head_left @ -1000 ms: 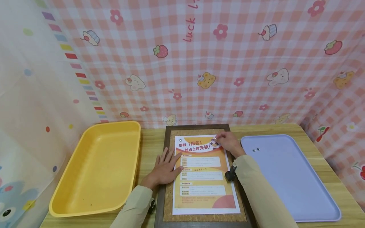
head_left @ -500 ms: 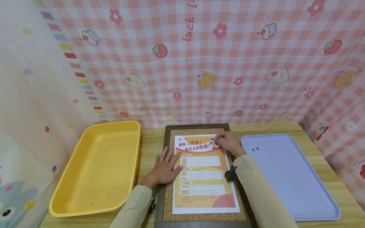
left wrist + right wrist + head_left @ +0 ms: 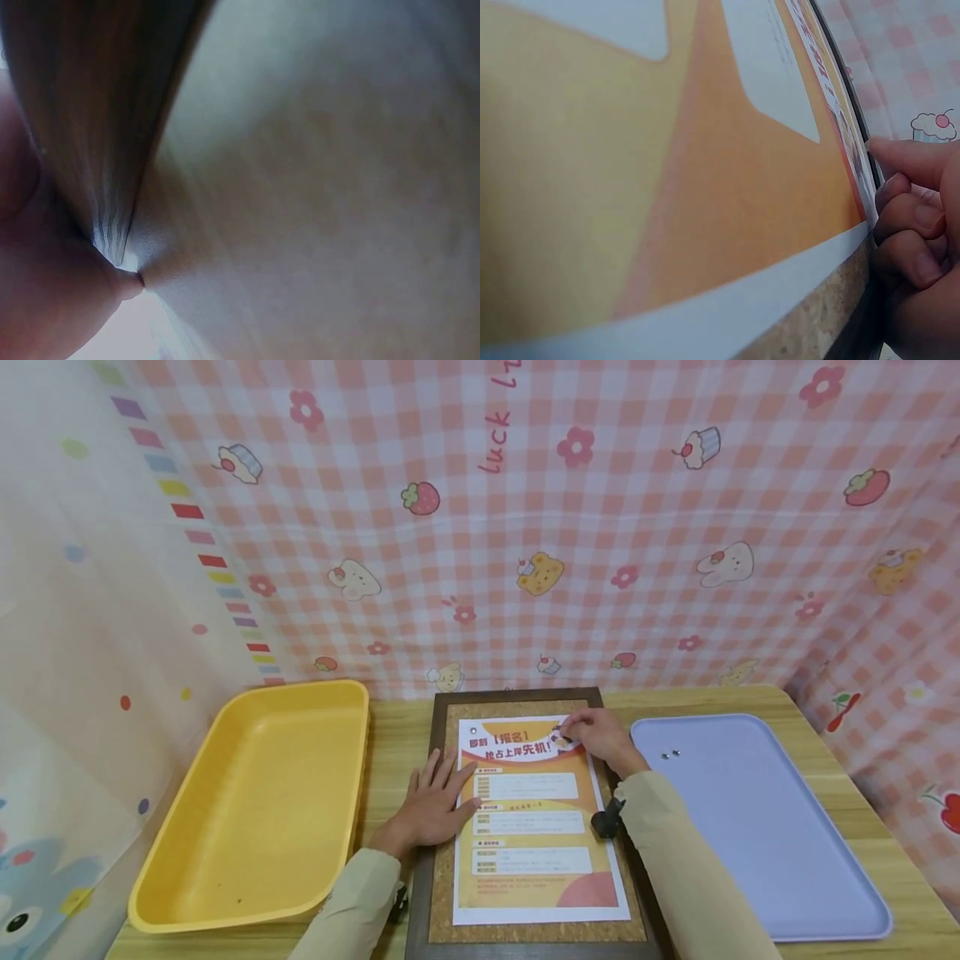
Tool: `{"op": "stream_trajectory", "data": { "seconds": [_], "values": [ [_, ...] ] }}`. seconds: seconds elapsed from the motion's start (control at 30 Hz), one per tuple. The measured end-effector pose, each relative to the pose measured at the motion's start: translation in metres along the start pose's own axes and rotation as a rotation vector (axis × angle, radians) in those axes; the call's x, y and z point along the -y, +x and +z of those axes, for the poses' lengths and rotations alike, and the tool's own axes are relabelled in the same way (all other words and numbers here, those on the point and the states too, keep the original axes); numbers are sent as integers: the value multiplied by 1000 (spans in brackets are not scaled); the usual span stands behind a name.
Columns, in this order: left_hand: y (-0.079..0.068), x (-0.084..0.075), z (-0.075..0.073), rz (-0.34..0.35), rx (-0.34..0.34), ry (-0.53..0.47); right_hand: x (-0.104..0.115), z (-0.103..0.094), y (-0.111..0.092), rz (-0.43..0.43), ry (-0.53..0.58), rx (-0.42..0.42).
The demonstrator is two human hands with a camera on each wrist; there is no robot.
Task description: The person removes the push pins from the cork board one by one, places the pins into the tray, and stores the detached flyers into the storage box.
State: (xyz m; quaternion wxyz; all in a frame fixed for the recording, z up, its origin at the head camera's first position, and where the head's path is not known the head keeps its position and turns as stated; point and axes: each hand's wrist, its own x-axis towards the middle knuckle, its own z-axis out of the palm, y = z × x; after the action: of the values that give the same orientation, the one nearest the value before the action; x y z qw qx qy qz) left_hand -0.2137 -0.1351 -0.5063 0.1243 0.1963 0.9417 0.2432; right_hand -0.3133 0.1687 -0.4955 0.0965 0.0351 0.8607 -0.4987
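A printed orange-and-white poster [image 3: 528, 860] lies on a cork board [image 3: 540, 932] with a dark wooden frame [image 3: 517, 695]. A small silver pin [image 3: 473, 732] sits in the poster's upper left corner. My left hand [image 3: 427, 808] rests across the board's left side, fingers spread, fingertips on the poster's left margin. The fingers of my right hand [image 3: 600, 739] are bent close together at the poster's upper right corner. In the right wrist view, several fingers of that hand [image 3: 922, 232] are curled. Whatever lies under or between its fingertips is hidden.
On the left stands a deep yellow tray [image 3: 360, 760]. To the right lies a flat lilac tray [image 3: 765, 835], with two small silver pins [image 3: 671, 754] near its upper left corner. Behind the wooden table [image 3: 393, 735] hangs a pink checked cloth [image 3: 480, 543].
My right hand's fingertips have shifted very slightly left at the poster's upper right corner. The left hand and the poster have stayed in place.
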Motion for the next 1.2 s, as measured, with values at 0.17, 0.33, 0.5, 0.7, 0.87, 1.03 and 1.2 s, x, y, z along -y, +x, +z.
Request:
{"op": "stream_trajectory", "data": {
  "seconds": [0.17,0.33,0.5,0.7,0.87,1.03,1.2],
  "values": [
    [1,2,2,-9,-1,7,0,0,1,-7,-8,-3],
    [-1,-2,-2,-4,7,13,2,-1,-1,-13,-8,2],
    [-2,-6,-6,-13,17,33,3,-1,-3,-7,3,2],
    [-2,-7,-6,-22,15,39,3,-1,-3,-17,5,-1],
    [-2,-6,-5,-21,10,41,3,-1,-4,-31,12,3],
    [-1,-2,-2,-26,11,29,2,1,-5,-27,28,-8],
    [-3,-7,-7,-24,21,36,0,3,-4,-26,42,-19]
  ]
}}
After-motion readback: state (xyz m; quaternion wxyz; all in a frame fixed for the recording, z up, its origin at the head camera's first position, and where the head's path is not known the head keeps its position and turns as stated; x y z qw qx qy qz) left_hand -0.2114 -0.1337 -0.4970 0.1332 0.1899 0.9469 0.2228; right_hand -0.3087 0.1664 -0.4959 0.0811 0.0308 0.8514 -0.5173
